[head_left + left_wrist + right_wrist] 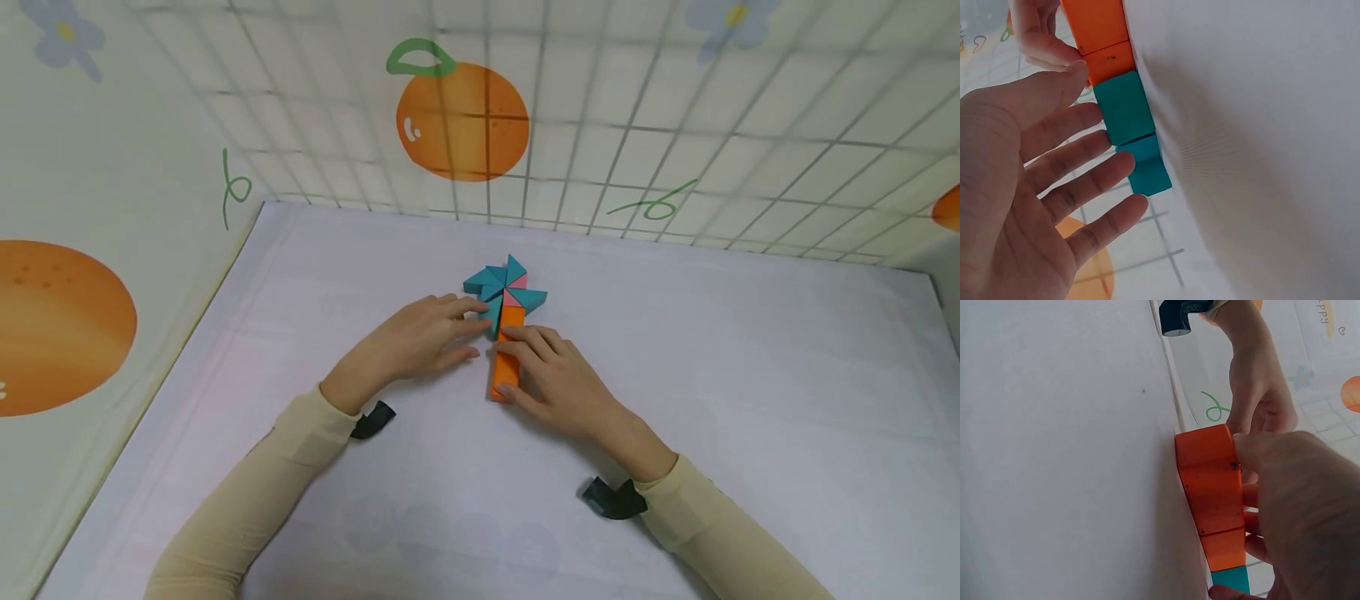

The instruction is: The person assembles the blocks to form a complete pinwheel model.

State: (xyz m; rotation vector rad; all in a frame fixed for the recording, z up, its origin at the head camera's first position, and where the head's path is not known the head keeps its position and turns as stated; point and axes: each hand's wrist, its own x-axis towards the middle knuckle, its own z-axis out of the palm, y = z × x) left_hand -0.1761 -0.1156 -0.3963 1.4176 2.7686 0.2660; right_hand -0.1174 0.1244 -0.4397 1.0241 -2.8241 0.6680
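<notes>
On the white table, a row of orange blocks (509, 367) runs toward the person like a stem. It meets a pinwheel of teal triangular blocks (495, 279) with pink triangular blocks (514, 292) among them. My right hand (558, 379) holds the orange row, fingers bent over its far side and thumb at the near end. From the left, my left hand (427, 333) reaches in with fingers spread and loosely extended. Its fingertips are right at the lower left teal block (1125, 109). In the left wrist view its thumb tip overlaps an orange block (1110, 62).
A white tablecloth (712, 400) covers the table. Behind rises a wall covering (637, 108) with a grid and fruit pattern; another patterned panel (82, 333) stands at the left. Dark curved pieces (375, 421) hang below both wrists.
</notes>
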